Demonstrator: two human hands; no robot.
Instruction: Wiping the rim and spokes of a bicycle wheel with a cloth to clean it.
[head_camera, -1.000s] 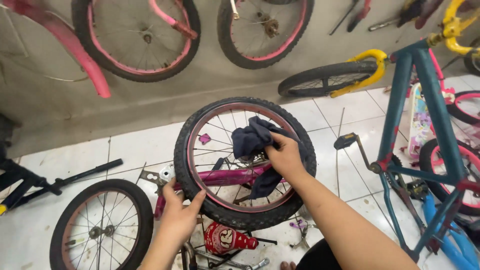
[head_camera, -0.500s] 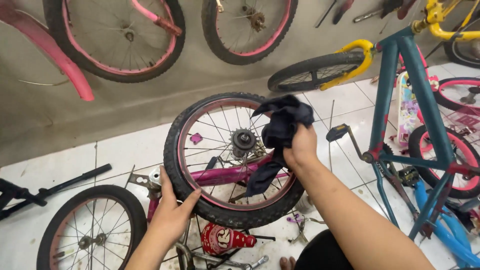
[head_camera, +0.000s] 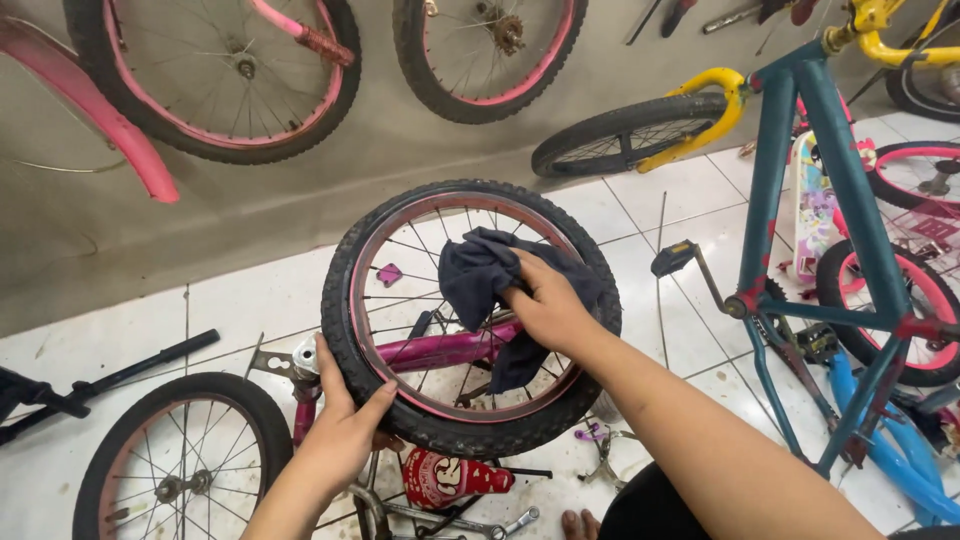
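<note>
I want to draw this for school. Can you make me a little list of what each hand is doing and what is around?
Left hand: grips the lower left of the black rubber tyre on a pink-rimmed bicycle wheel.
Right hand: presses a dark blue cloth rag against the spokes.
Beneath: magenta bicycle frame.
Right side: teal bicycle frame, standing.
Floor: white tiles, a second small wheel lower left.

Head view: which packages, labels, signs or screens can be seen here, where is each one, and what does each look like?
Red can: lies on the floor tiles below the black tyre that the hands grip; rounded, red with a white picture label.
Printed panel: on the small bicycle at the right, behind the teal frame; upright, white with pastel cartoon pictures.
Pink tag: on the spokes inside the held wheel; small, flat.
No screens or signs.
</note>
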